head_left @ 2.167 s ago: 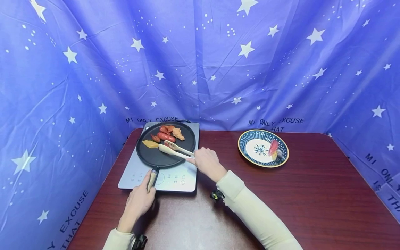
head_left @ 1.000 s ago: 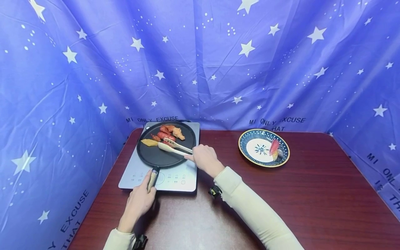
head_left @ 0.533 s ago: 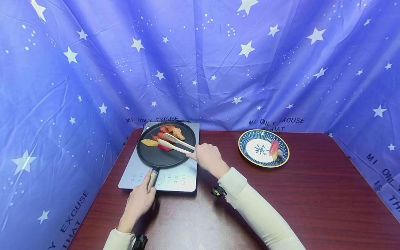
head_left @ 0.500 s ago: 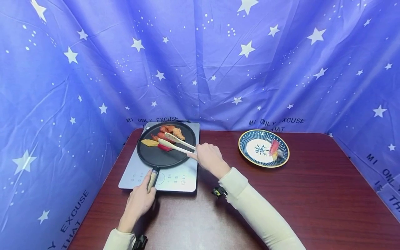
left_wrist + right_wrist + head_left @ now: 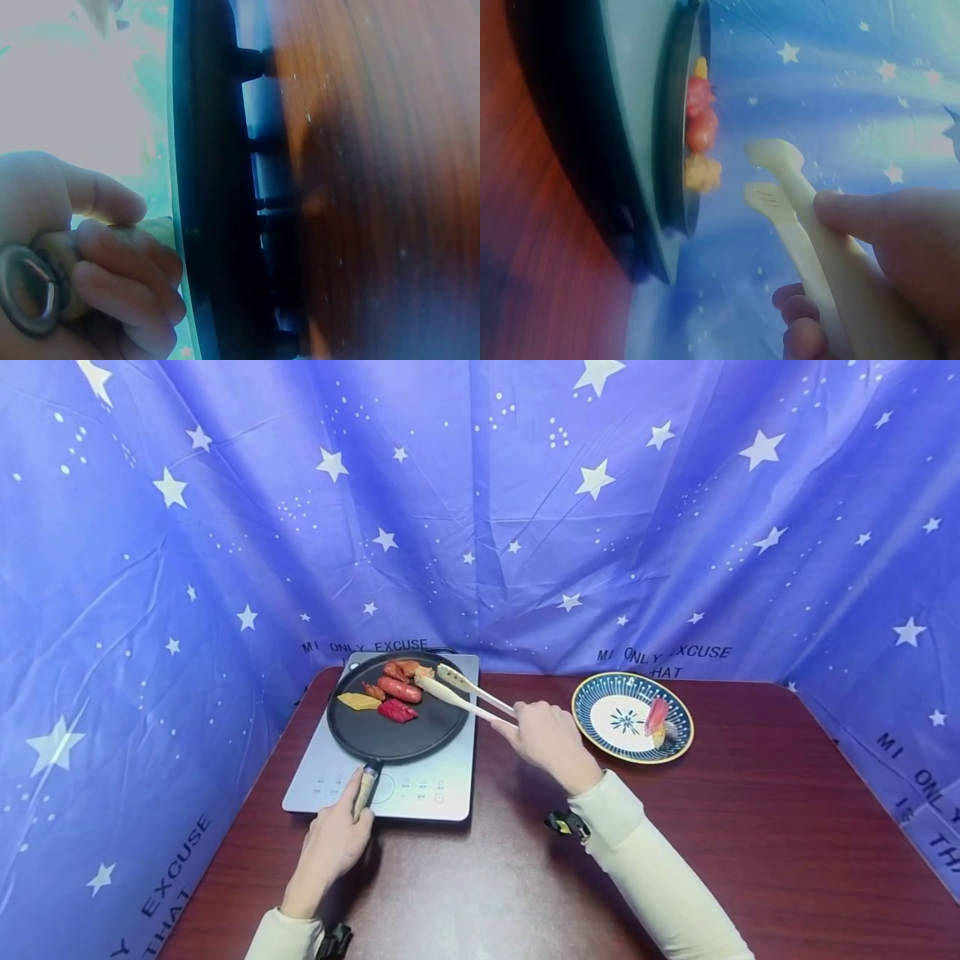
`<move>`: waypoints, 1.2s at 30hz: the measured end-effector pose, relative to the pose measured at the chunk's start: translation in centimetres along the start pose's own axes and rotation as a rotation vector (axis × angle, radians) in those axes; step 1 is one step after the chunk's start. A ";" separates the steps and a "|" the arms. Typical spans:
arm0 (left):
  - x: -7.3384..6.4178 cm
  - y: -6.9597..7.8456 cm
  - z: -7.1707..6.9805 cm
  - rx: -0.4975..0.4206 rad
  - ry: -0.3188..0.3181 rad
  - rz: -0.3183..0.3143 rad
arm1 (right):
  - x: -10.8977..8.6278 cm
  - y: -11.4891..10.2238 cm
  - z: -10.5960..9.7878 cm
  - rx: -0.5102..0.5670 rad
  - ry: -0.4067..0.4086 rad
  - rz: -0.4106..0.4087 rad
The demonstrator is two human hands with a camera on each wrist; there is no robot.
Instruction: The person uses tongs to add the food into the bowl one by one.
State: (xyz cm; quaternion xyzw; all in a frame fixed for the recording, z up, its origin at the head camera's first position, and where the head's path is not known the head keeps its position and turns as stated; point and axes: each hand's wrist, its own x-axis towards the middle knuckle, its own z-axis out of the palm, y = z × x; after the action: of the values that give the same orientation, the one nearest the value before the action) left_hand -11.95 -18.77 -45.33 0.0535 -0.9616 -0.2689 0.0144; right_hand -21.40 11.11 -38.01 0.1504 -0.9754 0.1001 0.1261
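Note:
My left hand (image 5: 336,842) grips the handle (image 5: 365,793) of a black flat pan (image 5: 375,739); in the left wrist view its fingers (image 5: 127,281) curl round that handle. With my right hand (image 5: 549,739) I hold cream tongs (image 5: 468,697), their tips parted above the pan's right side. In the right wrist view nothing sits between the tongs' tips, which are apart from the fried chicken piece (image 5: 703,173). A sausage (image 5: 400,689), a dark red piece (image 5: 397,710), a yellow leaf-shaped piece (image 5: 359,702) and other reddish-brown pieces (image 5: 397,670) lie in the pan.
The pan stands on a silver induction cooktop (image 5: 307,785) at the table's left. A blue-patterned plate (image 5: 611,718) to the right carries a pink piece (image 5: 656,714) and small bits. A starry blue curtain (image 5: 480,527) hangs behind the red-brown table (image 5: 780,810).
My right hand has moved right with the tongs, away from the sausage and the dark red piece, which now show fully. The left hand stays on the handle.

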 end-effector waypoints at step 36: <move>0.1 0.1 -0.2 -0.002 -0.013 -0.018 | -8.2 15.1 -3.6 0.028 -0.090 0.314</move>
State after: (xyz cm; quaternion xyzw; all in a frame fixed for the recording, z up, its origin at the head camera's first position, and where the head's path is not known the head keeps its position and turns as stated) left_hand -12.01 -18.84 -45.10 0.0601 -0.9609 -0.2703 0.0057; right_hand -17.90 28.30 -39.22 0.0024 -0.9901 0.1253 0.0628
